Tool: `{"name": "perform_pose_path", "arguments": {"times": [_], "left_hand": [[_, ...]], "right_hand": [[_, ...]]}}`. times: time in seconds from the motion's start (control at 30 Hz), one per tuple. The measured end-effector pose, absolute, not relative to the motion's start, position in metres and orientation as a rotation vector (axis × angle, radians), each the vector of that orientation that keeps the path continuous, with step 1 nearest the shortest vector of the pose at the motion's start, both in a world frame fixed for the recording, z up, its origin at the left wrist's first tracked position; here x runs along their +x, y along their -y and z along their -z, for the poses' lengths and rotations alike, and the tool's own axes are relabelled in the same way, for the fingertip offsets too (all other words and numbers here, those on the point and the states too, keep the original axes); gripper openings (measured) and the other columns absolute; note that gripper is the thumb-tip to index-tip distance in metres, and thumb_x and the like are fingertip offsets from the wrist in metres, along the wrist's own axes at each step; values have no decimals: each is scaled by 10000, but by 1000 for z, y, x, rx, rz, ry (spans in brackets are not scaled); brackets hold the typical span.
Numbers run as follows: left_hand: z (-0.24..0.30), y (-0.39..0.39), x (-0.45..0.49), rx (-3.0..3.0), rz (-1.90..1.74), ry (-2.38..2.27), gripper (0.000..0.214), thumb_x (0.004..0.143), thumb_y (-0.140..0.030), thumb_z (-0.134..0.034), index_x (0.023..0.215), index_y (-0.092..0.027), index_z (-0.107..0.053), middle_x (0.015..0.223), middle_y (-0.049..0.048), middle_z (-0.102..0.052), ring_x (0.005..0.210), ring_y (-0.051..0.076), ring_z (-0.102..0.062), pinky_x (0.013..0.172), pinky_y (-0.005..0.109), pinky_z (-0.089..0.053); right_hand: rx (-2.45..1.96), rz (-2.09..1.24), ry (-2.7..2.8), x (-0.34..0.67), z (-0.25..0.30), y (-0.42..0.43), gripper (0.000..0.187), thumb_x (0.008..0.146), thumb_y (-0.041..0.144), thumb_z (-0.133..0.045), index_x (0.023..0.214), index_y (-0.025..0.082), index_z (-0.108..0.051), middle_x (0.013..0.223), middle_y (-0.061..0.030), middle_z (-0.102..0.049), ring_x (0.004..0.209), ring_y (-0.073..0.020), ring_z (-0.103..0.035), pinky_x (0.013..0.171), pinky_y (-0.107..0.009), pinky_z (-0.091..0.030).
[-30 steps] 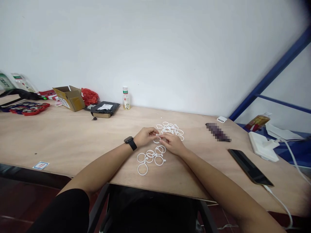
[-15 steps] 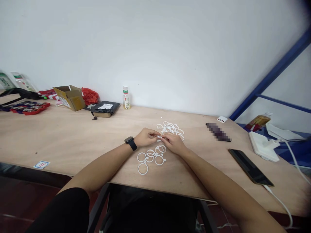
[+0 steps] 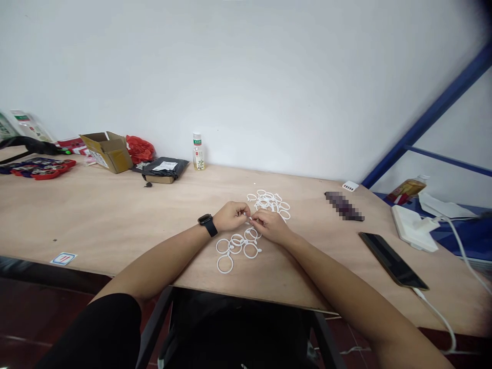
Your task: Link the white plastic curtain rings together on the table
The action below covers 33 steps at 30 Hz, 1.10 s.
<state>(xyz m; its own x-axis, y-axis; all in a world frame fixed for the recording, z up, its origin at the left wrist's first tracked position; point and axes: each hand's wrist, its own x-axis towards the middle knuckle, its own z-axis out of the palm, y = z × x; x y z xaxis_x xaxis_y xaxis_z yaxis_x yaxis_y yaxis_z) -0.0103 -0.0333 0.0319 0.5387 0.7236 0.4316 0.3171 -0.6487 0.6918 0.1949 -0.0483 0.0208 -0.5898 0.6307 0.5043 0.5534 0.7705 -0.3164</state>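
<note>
My left hand (image 3: 232,216), with a black watch (image 3: 207,224) on its wrist, is closed in a pinch. My right hand (image 3: 272,225) pinches from the other side, fingertips almost against the left ones. Between them is a small white piece (image 3: 249,220), which looks like part of a white curtain ring; most of it is hidden by the fingers. Just behind the hands lies a pile of white curtain rings (image 3: 265,204) with small eyelet tabs. Several more curtain rings (image 3: 231,247) lie spread out in front, nearer the table edge.
A phone (image 3: 392,260) on a white cable lies at the right, near a power strip (image 3: 413,228) and a blurred dark object (image 3: 343,206). At the back stand a bottle (image 3: 198,152), a black parcel (image 3: 165,168) and an open cardboard box (image 3: 109,154). A number card (image 3: 63,258) marks the front left edge.
My left fingers have curled in more, and both hands have turned slightly about the small white piece. The whole view has shifted a little; the rings on the table lie as before.
</note>
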Motion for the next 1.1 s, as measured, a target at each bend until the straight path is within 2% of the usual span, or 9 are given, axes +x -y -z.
{"name": "perform_pose_path", "arguments": {"times": [0.13,0.23,0.33,0.43,0.6,0.73,0.83,0.97,1.1], "left_hand": [[-29,32,-10,2260,-960,-804,156,733,-106,-478,714,-136,-630,653,-9,-616,599,96,-522,603,209,-403],[-28,32,-9,2276,-978,-803,230,739,-67,-440,785,-146,-651,729,8,-660,680,116,-586,685,231,-459],[-29,31,-11,2339,-1109,-775,373,742,-64,-481,1065,-158,-645,1071,71,-679,979,175,-617,888,310,-478],[-30,29,-14,2361,-1187,-753,490,782,-140,-579,1270,-174,-546,1318,122,-557,1201,225,-525,1022,385,-426],[-29,29,-15,2484,-960,-650,314,789,-313,-703,1073,-183,-668,1189,117,-630,1143,241,-563,1046,418,-402],[-24,33,-10,2592,-726,-530,311,730,-386,-762,977,-201,-720,1233,121,-610,1132,258,-572,1024,398,-412],[-20,32,-9,2629,-667,-530,266,739,-348,-750,962,-205,-728,1219,113,-619,1125,254,-579,1024,374,-407],[-16,26,-14,2644,-662,-593,198,776,-298,-694,946,-202,-721,1145,92,-655,1067,223,-600,989,340,-424],[-13,19,-18,2674,-648,-674,158,758,-238,-671,900,-187,-715,1111,92,-666,1034,221,-608,966,337,-430]], "right_hand": [[-894,-191,2347,194,-21,49,192,934,316,-498,869,209,-643,769,-38,-641,680,-151,-565,643,-260,-420],[-892,-177,2337,195,-20,48,198,930,325,-498,873,214,-651,757,-35,-642,675,-155,-565,650,-270,-427],[-946,-92,2259,200,-19,43,202,932,338,-506,872,218,-658,780,-41,-658,689,-164,-579,667,-281,-435],[-1073,49,2135,211,-19,34,210,934,342,-513,867,220,-669,819,-53,-681,748,-184,-608,699,-295,-444],[-1369,198,1977,231,-20,21,167,866,356,-608,914,219,-691,828,-42,-694,768,-205,-630,659,-299,-445],[-1229,49,2149,229,-21,27,142,872,296,-583,910,223,-699,821,-34,-707,748,-182,-632,692,-292,-455],[-1020,-54,2296,219,-22,35,169,869,214,-533,901,224,-698,806,-31,-702,710,-164,-619,688,-284,-452],[-856,-143,2387,210,-22,43,254,754,93,-495,862,228,-681,779,-22,-679,707,-165,-604,688,-282,-457],[-778,-234,2480,207,-26,49,267,710,95,-518,887,232,-664,861,-25,-684,789,-177,-622,740,-290,-476]]}}
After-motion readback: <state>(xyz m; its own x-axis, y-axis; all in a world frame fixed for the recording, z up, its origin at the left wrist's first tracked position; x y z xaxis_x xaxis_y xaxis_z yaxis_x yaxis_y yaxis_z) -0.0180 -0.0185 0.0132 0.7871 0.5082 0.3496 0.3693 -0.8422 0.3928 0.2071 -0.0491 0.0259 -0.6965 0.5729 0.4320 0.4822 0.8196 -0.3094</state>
